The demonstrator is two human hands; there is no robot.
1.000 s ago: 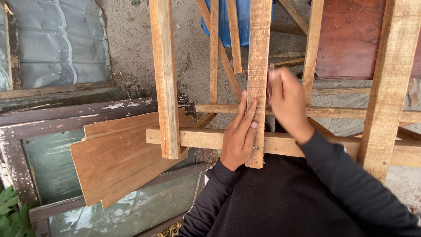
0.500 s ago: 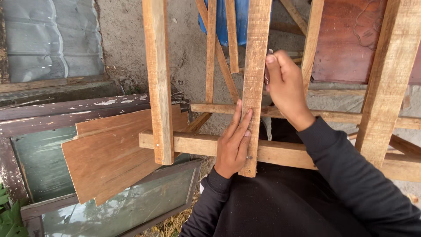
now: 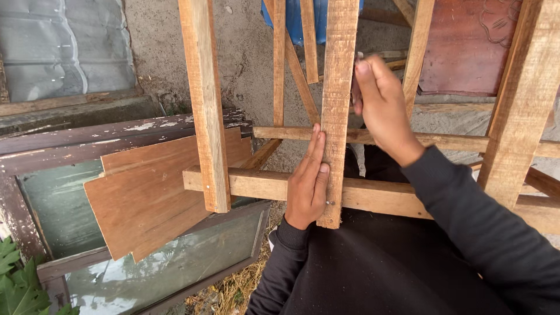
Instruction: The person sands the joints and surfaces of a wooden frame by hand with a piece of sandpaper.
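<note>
Head view: the left hand [image 3: 308,185] lies flat, fingers open, against an upright slat [image 3: 337,105] crossing the rail [image 3: 262,185]; the right hand [image 3: 382,105] pinches the slat's far edge. Steady pressure should keep it square.

Soft, even daylight fills the scene, bright but without hard sun. Shadows are faint: a weak one lies under the crossbar [image 3: 379,195] and beside the left hand [image 3: 308,184] where it presses the slat [image 3: 337,111]. The black sleeves [image 3: 466,233] swallow detail and read as nearly flat dark patches. The glass pane [image 3: 175,265] at lower left shows pale, milky reflections of sky. Focus is sharp on the wood grain and the hands; the right hand [image 3: 382,108] is slightly soft. Straight timbers lean outward toward the frame edges, a wide-lens stretch.
</note>
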